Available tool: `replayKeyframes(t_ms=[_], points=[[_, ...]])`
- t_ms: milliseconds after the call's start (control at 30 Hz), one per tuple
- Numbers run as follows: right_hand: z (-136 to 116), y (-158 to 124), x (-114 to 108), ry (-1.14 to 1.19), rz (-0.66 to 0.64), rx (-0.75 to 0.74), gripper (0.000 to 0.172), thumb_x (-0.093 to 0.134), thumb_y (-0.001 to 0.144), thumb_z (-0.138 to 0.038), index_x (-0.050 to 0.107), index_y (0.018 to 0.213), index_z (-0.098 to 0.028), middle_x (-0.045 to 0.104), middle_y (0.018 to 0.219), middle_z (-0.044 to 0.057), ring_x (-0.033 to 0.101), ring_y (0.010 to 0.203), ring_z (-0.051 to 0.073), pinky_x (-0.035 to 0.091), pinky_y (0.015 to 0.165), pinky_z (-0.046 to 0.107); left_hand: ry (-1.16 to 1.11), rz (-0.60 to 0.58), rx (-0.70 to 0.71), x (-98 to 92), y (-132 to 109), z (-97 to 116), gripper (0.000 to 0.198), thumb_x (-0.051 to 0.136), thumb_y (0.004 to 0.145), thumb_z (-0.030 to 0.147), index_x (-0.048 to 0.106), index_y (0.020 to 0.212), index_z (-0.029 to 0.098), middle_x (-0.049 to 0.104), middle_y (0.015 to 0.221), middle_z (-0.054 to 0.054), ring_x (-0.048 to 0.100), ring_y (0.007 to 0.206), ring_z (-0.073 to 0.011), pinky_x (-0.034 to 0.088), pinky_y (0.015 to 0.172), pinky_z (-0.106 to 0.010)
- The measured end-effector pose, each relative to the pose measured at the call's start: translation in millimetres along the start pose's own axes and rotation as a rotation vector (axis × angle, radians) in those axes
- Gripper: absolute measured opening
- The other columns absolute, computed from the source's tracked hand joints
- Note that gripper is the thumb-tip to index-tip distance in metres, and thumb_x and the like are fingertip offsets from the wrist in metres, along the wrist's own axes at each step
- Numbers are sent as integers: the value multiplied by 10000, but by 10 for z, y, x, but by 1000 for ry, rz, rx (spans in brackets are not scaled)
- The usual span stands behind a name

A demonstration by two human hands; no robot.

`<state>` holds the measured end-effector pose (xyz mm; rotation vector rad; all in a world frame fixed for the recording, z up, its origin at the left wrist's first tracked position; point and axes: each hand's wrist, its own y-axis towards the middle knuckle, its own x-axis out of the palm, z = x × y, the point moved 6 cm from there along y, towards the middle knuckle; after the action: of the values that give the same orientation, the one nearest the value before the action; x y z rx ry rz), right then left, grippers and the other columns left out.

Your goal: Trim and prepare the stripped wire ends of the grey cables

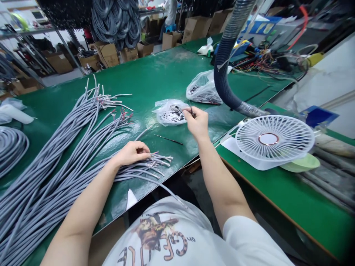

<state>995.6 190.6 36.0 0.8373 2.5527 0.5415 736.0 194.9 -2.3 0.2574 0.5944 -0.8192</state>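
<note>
My left hand [132,154] lies curled over a bundle of grey sheathed cables [83,173], whose stripped ends with thin coloured wires fan out past my fingers [158,161]. My right hand [197,123] pinches a small dark thin item [191,112] between thumb and fingertips; its exact kind is too small to tell. Just left of that hand sits a clear plastic bag of small black-and-white parts [170,112]. A slim black tool, perhaps a pick or tweezers [168,139], lies on the green mat between my hands.
A second plastic bag [203,88] and a ribbed dark hose [227,62] stand beyond my right hand. A white desk fan [274,138] lies on the lower green bench at right. Coiled cable [11,147] sits at left; tangled wires and cardboard boxes lie farther back.
</note>
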Motion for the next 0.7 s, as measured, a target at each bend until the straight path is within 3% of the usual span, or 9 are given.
replayKeyframes(t_ms=[133,233,367,467,700], points=[[-287,-356,256,361,-203,141,239,621,762,-354,702,813,-134,447,516,-42,351,455,70,271,459,222,-98,318,25,-217,-18,-22,194,664,739,331,659,736,138,586,620,4,471,547,-87,368,534,-208],[-467,-612,516,451,-344,183,233,671,729,-364,690,783,-137,441,523,-49,346,462,61,269,458,218,-244,466,70,-318,-47,-50,180,684,723,316,639,706,142,589,627,5,493,565,-94,383,558,-217],[-538,-817,841,523,-445,255,257,727,671,-338,675,833,-146,415,532,-74,346,477,54,289,483,212,-367,517,119,-357,-66,-52,151,702,704,288,644,714,149,598,637,9,503,569,-92,391,564,-219],[-589,-877,971,580,-442,216,200,717,676,-316,659,762,-145,508,599,-44,432,551,73,353,547,220,-383,523,156,-367,-77,-26,151,704,697,287,639,704,150,590,627,13,498,560,-91,393,561,-222],[-638,-925,1030,622,-402,193,170,680,723,-323,648,727,-156,515,616,-36,427,543,69,348,532,218,-89,646,286,-423,-154,166,112,716,699,241,637,712,162,583,652,7,495,606,-101,406,596,-236]])
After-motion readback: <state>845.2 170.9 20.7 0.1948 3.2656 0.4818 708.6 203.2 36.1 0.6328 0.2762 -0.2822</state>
